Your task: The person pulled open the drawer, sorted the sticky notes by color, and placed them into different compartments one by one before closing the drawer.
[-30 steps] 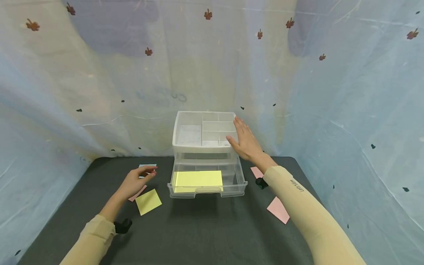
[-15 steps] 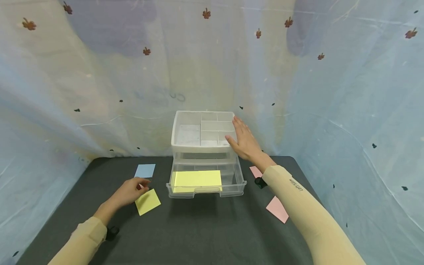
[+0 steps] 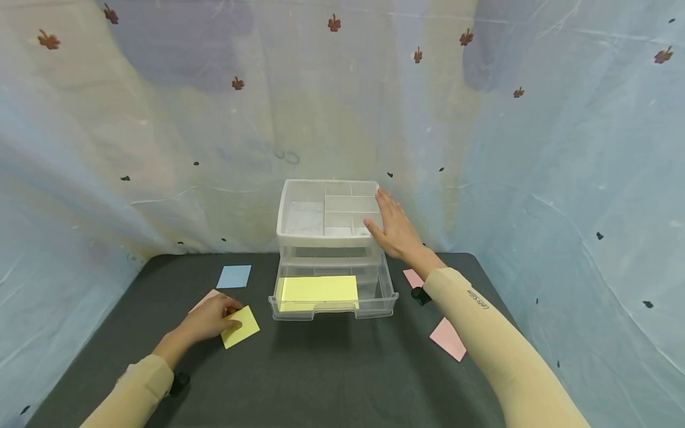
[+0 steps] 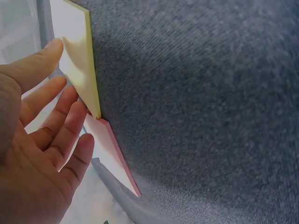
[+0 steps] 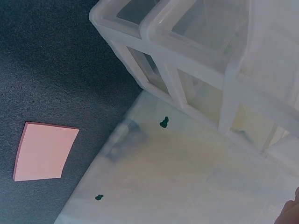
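Observation:
In the head view, my left hand (image 3: pixel 211 318) is over a yellow sticky note pad (image 3: pixel 246 328) on the dark table. Its fingers are loosely bent and apart; in the left wrist view the thumb tip overlaps the face of the yellow pad (image 4: pixel 79 51). A pink sticky note pad (image 4: pixel 108 151) lies beside it, partly behind the hand in the head view. My right hand (image 3: pixel 397 229), fingers straight, rests against the right side of a white desktop drawer organizer (image 3: pixel 326 242). The organizer's clear drawer (image 3: pixel 374 306) is pulled out, with yellow sticky pads (image 3: pixel 319 290) inside.
A blue sticky note pad (image 3: pixel 233 276) lies behind my left hand. To the right, one pink pad (image 3: pixel 448 339) is near my sleeve and another pink pad (image 3: pixel 413 277) lies beside the organizer. A patterned curtain (image 3: pixel 342 107) encloses the table (image 3: pixel 332 380).
My left hand has moved from near the blue pad, down and toward me, to the yellow pad. The blue pad shows fully now. My right hand has stayed at the organizer.

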Motion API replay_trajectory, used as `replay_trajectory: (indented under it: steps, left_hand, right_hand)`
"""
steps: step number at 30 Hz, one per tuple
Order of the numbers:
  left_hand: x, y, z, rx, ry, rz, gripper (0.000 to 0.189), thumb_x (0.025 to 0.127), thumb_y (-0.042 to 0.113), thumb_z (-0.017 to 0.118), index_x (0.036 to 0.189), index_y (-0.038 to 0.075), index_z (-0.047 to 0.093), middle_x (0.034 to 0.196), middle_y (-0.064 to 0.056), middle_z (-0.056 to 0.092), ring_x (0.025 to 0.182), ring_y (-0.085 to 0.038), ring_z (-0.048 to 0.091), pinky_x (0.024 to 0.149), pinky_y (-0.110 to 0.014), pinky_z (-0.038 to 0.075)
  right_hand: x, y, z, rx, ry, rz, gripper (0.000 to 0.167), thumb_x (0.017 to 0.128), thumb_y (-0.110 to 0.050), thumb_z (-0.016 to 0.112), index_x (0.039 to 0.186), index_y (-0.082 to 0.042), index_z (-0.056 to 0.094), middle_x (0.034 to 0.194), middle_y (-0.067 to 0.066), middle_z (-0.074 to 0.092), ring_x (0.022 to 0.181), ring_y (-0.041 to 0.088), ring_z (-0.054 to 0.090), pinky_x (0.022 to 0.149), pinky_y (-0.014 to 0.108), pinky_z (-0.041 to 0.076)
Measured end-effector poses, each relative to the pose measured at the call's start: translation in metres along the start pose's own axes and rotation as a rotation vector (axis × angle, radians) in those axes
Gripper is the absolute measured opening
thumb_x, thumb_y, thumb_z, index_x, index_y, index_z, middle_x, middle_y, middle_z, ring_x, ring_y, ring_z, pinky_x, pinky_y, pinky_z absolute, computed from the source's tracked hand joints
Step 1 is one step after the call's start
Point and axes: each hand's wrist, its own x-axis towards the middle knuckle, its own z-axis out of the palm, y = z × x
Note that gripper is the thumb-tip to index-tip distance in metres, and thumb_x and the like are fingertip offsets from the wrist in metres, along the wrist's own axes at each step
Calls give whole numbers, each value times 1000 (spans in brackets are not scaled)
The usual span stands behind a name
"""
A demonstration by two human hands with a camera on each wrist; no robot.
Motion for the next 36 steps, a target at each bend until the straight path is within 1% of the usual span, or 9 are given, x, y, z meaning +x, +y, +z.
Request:
replay_trajectory:
  steps: [1,5,9,11,16,19,24,29,36]
  left_hand:
    - [0,-1,1,9,1,7,37,85,15,86,112,-6,75,95,-7,67,82,-16,57,69,-34,51]
    - [0,0,4,27,4,-5,40,83,18,89,113,-5,75,98,-8,66,87,-20,59,75,-39,53]
    - [0,2,5,29,7,-30,41,82,19,89,113,-5,75,100,-9,65,88,-21,60,76,-42,54]
    - [1,2,5,22,11,-31,42,81,19,90,112,-5,75,100,-10,66,88,-22,60,76,-41,53]
    - [3,1,6,-31,13,-49,40,79,14,91,109,-6,75,96,-9,68,85,-21,60,74,-39,53]
    - [4,2,6,-68,6,-81,39,77,12,92,107,-6,75,94,-8,69,84,-20,60,74,-39,53]
    - [4,4,5,-89,0,-107,39,76,11,92,106,-6,73,92,-8,67,82,-20,59,72,-38,52]
    - [4,6,5,-83,17,-119,41,76,11,93,106,-6,72,92,-8,66,83,-21,59,72,-38,52]
    - [3,7,6,-96,66,-124,39,76,7,92,107,-6,72,95,-10,64,87,-25,59,77,-43,52]
  right_hand:
    - [0,0,0,0,0,0,78,110,-49,40,166,-1,14,175,11,9,161,29,10,130,46,8]
    - [0,1,1,-1,0,1,78,110,-49,40,166,-2,14,175,10,9,161,29,10,130,47,9]
    - [0,1,0,3,1,1,78,110,-48,40,166,-1,14,175,11,9,161,29,9,130,46,8]
    - [0,0,0,7,3,0,78,110,-48,41,166,-1,14,175,11,9,161,29,9,130,46,8]
    - [0,0,0,11,5,-1,77,110,-47,40,166,-1,14,175,11,9,161,29,9,130,46,8]
    - [0,0,0,10,8,-5,78,110,-47,41,166,-1,15,175,12,10,161,30,9,130,46,8]
    - [0,0,1,9,11,-11,78,109,-48,41,166,0,15,174,12,10,161,30,10,130,47,8]
    - [0,-1,0,13,9,-12,78,109,-47,41,166,0,15,174,12,10,161,30,10,130,47,8]
    - [-1,-2,-1,9,8,-10,77,110,-46,41,166,-1,14,175,12,9,161,30,10,130,46,7]
